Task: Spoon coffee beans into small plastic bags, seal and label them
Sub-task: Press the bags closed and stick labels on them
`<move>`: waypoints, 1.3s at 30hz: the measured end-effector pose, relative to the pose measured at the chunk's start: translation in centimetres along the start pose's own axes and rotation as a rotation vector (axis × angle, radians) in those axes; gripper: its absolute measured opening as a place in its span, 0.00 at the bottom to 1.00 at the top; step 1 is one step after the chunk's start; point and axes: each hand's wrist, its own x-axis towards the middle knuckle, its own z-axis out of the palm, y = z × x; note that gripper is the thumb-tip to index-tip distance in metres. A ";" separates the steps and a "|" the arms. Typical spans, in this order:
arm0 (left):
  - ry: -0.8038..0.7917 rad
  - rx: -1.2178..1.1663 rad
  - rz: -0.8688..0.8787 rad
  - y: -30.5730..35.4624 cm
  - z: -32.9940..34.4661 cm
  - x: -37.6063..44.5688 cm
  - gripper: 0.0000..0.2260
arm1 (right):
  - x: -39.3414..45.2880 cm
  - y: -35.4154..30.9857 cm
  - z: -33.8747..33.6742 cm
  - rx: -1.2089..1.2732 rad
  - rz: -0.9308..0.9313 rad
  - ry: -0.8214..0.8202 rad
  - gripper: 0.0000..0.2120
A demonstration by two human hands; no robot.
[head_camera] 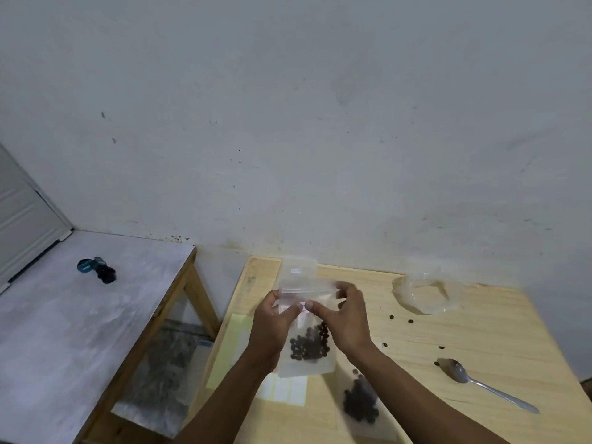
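Note:
A small clear plastic bag (304,363) with dark coffee beans (310,346) in its lower part is held upright above the wooden table (480,331). My left hand (274,328) and my right hand (344,318) both pinch its top strip, thumbs almost touching at the middle. A second bag of beans (360,402) lies flat on the table below my right forearm. A metal spoon (480,381) rests at the right. A sheet of white labels (283,390) lies under the held bag, partly hidden.
A crumpled clear bag (427,294) sits at the table's back right. Loose beans (410,321) are scattered near it and by the spoon. Left stands a grey-topped table (80,315) with a dark small object (96,269). A wall rises right behind both tables.

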 end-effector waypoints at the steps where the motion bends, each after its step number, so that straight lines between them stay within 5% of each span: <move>1: 0.005 0.008 0.003 0.1 0.1 0.1 0.09 | 0.1 -0.1 -0.2 0.035 0.018 -0.042 0.19; 13: 0.063 0.014 -0.051 -0.3 0.6 1.8 0.09 | 1.3 0.8 -1.4 0.126 0.055 -0.186 0.05; 20: 0.158 -0.063 -0.109 -0.8 0.1 4.2 0.08 | 0.8 3.3 -1.7 0.204 0.140 -0.434 0.19; 29: -0.197 0.335 -0.276 -4.8 -1.2 4.2 0.28 | 2.5 5.5 0.2 0.107 0.202 -0.181 0.24; 36: -0.070 0.678 -0.124 -5.8 -2.1 7.8 0.31 | 5.0 5.0 2.5 -0.079 0.219 -0.377 0.26; 39: 0.021 0.731 -0.115 -5.9 -1.8 9.7 0.26 | 6.3 5.1 3.8 -0.114 0.268 -0.355 0.20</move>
